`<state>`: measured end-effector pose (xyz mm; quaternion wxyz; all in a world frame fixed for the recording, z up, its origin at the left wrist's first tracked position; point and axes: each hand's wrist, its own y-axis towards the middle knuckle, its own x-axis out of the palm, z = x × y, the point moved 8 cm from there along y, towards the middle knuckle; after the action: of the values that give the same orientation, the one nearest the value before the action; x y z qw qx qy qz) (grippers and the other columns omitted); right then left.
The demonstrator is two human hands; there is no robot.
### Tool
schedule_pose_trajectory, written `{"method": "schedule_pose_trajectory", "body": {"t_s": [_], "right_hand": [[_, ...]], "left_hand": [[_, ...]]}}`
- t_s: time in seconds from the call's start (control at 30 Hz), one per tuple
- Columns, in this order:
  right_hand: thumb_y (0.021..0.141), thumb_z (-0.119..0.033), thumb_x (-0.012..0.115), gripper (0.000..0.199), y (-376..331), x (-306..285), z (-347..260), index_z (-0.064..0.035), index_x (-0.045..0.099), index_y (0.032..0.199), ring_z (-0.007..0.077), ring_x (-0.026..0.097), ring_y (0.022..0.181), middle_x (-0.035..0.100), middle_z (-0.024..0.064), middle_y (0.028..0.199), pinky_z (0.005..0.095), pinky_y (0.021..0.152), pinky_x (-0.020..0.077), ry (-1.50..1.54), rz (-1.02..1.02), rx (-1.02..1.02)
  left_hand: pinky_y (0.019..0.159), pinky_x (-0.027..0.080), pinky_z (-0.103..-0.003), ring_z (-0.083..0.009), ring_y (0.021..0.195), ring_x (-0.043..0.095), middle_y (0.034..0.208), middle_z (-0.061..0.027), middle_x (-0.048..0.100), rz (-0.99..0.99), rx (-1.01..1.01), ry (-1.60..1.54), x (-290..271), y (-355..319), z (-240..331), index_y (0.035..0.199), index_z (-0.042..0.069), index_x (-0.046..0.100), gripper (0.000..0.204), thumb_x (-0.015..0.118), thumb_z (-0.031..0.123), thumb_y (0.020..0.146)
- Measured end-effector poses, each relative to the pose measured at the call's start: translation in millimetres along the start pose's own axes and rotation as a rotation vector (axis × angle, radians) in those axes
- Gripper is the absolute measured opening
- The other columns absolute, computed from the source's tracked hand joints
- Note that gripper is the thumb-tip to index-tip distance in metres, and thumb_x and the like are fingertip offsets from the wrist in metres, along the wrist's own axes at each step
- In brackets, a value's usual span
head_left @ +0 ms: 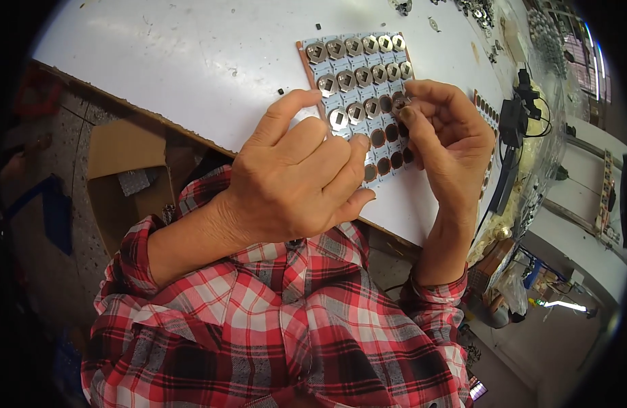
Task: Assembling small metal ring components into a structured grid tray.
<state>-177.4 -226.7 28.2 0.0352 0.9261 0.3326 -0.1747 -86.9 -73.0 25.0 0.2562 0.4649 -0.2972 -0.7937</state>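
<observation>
A light blue circuit panel [358, 41] with rows of round pads lies on the white table [191, 61]. Silver hexagonal metal clips [345, 80] fill its upper rows; the lower pads [384, 165] are bare brown. My left hand [296, 180] rests palm down over the panel's near left corner, fingers spread, holding it flat. My right hand [446, 139] is pinched at the panel's right edge, thumb and forefinger closed on a small silver clip [400, 102] over a pad.
A second brown panel strip [487, 109] lies right of my right hand. A black device with cables [514, 122] and a heap of loose metal parts [477, 10] sit at the table's far right. A cardboard box [123, 177] stands below the table's left edge.
</observation>
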Motion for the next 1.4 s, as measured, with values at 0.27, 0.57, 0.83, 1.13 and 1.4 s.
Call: {"method": "schedule_pose_trajectory", "body": {"t_s": [0.27,0.57,0.83,1.13,1.4], "right_hand": [[0.092,0.004,0.069,0.017,-3,6,3,0.0045,0.071,0.109,0.0060,0.066,0.079,0.072,0.0031,0.092,0.0188,0.070,0.0519,-0.163,-0.070,-0.119],[0.093,0.003,0.069,0.013,0,6,3,0.0043,0.071,0.106,0.0062,0.066,0.077,0.071,0.0016,0.088,0.0189,0.067,0.0512,-0.184,-0.073,-0.107],[0.091,0.004,0.069,0.012,12,9,-3,0.0012,0.070,0.103,0.0027,0.061,0.074,0.067,-0.0017,0.084,0.0175,0.065,0.0472,-0.348,-0.253,-0.190],[0.091,-0.004,0.068,0.022,62,-35,-26,-0.0024,0.074,0.113,0.0070,0.058,0.073,0.070,0.0018,0.090,0.0229,0.065,0.0475,-0.616,0.077,-0.302],[0.091,-0.001,0.067,0.019,100,-36,-8,-0.0008,0.072,0.110,0.0102,0.059,0.072,0.069,0.0044,0.092,0.0233,0.068,0.0488,-0.761,-0.017,-0.531]], "left_hand": [[0.088,0.055,-0.050,-0.0198,0.060,0.045,0.069,-0.0020,0.050,-0.013,-0.002,0.009,1,-1,0,0.099,-0.001,0.075,0.043,0.076,0.037,0.080],[0.087,0.055,-0.050,-0.0198,0.060,0.045,0.069,-0.0019,0.050,-0.022,0.005,0.016,2,-1,0,0.100,-0.001,0.075,0.043,0.076,0.037,0.080],[0.087,0.055,-0.049,-0.0200,0.061,0.046,0.070,-0.0025,0.051,-0.017,-0.002,0.022,1,3,2,0.097,-0.001,0.074,0.043,0.077,0.037,0.077],[0.087,0.054,-0.049,-0.0206,0.061,0.044,0.070,-0.0042,0.048,-0.003,-0.014,-0.006,-4,1,2,0.093,-0.004,0.072,0.044,0.079,0.034,0.072],[0.088,0.054,-0.050,-0.0213,0.062,0.044,0.070,-0.0041,0.048,-0.006,-0.035,-0.020,-2,0,1,0.093,-0.004,0.073,0.044,0.080,0.034,0.072]]}}
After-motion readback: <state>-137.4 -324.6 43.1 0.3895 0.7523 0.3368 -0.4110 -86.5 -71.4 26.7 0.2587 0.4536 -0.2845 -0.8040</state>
